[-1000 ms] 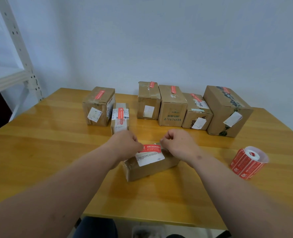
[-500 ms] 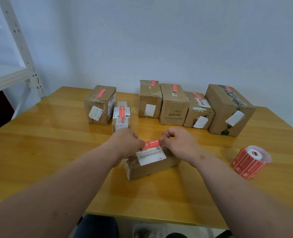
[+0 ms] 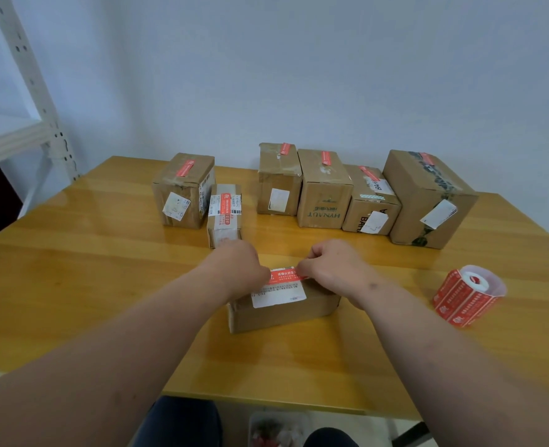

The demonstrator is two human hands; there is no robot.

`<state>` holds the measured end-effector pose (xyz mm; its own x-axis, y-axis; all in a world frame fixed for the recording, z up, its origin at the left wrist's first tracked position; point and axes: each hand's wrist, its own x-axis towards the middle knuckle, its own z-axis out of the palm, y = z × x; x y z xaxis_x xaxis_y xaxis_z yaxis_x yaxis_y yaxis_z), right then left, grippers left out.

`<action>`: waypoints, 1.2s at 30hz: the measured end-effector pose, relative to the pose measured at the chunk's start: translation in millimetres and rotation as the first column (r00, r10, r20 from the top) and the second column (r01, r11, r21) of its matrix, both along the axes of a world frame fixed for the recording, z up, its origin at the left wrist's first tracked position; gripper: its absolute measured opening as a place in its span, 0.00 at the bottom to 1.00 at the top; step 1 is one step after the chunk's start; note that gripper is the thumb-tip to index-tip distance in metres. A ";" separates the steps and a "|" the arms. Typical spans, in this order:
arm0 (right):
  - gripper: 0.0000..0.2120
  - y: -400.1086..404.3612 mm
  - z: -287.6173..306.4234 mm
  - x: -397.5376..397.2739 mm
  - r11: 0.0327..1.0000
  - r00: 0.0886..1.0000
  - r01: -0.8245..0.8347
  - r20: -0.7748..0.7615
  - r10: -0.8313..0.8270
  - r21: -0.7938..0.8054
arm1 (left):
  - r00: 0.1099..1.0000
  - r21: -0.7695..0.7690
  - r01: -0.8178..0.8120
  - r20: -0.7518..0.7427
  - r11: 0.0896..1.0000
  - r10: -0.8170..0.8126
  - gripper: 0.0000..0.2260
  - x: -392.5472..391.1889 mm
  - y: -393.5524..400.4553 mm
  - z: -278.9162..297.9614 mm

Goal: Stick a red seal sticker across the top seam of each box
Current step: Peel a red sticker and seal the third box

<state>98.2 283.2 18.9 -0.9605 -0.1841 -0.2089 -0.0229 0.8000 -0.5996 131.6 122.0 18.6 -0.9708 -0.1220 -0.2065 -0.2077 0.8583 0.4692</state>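
Your left hand (image 3: 237, 269) and your right hand (image 3: 328, 267) were both over the low flat box (image 3: 283, 309) that lay nearest to you on the wooden table (image 3: 73, 285). Between them you held a red seal sticker (image 3: 285, 275), stretched flat along the far part of the box top, just above the white shipping label (image 3: 278, 295). Each hand had its fingers curled and pinched one end of the sticker; the fingertips themselves were hidden behind the knuckles. I could not tell if the sticker already touched the cardboard.

To the right of this box, well apart, the roll of red stickers (image 3: 468, 296) lay on its side on the table.

Further back stood the other boxes, each one with a red sticker on top. At the left was a cube-like box (image 3: 183, 190), and just beside it a small narrow box (image 3: 224, 214). At the right four boxes stood in a row, side by side: a tall box (image 3: 278, 179), a box printed with green letters (image 3: 324, 191), a lower box (image 3: 371, 201) and a large box (image 3: 428, 198).

A white metal shelf (image 3: 25, 101) stood at the left edge.
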 end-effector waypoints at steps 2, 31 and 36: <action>0.11 -0.7 -0.3 0.2 1.000 1.000 0.001 -0.007 -0.001 0.012 | 1.000 0.004 0.004 0.014 1.000 -0.004 0.11 -2.5 -0.7 -0.2; 0.11 2.9 8.3 0.6 0.999 0.990 -0.040 0.134 0.041 -0.013 | 0.995 0.097 -0.025 0.099 0.995 0.015 0.09 -6.5 -5.0 -2.7; 0.06 2.7 10.5 1.0 0.999 0.985 -0.045 0.165 0.047 -0.015 | 0.984 0.219 -0.094 0.167 0.971 0.057 0.09 -7.1 -6.7 -2.1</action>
<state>99.2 285.9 29.4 -0.9033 -0.2302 -0.3620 0.0410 0.7936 -0.6071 124.5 115.3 16.4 -0.9133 -0.1265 -0.3870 -0.3549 0.7134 0.6043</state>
